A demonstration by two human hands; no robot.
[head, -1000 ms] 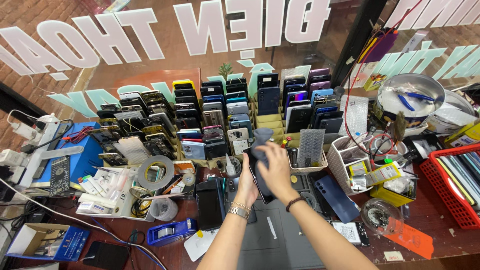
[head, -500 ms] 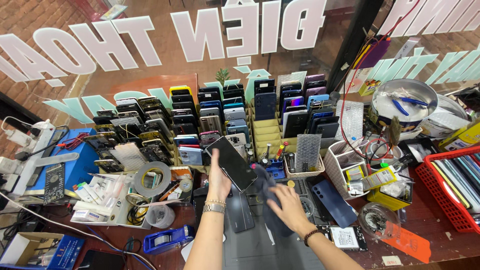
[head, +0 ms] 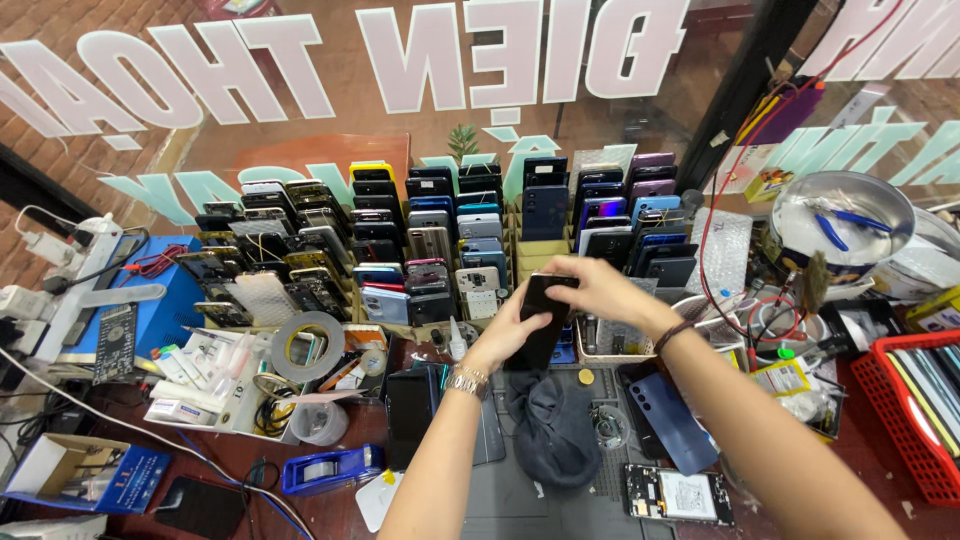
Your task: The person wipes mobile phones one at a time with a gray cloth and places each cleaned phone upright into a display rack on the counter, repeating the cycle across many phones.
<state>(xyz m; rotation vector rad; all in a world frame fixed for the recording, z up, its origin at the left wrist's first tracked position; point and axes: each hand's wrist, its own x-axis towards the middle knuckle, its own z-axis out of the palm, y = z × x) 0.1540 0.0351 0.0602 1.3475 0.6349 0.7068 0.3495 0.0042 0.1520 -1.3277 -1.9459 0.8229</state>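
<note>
Dark phone (head: 543,320) held upright in both your hands, above the tabletop (head: 880,470) near the racks of phones (head: 440,240).

Your left hand (head: 505,335) clasps its lower edge at 7 o'clock; your right hand (head: 600,290) pinches the top at 1 o'clock. Keep both grips firm and steady.

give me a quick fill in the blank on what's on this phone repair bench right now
1. Both hands, the left hand and the right hand, hold one dark ____ between them.
2. The left wrist wears a metal ____.
3. The basket at the right edge of the bench is ____ in colour.
4. Left of the hands, a big roll of grey ____ stands on edge.

Missing words: phone; watch; red; tape
</note>
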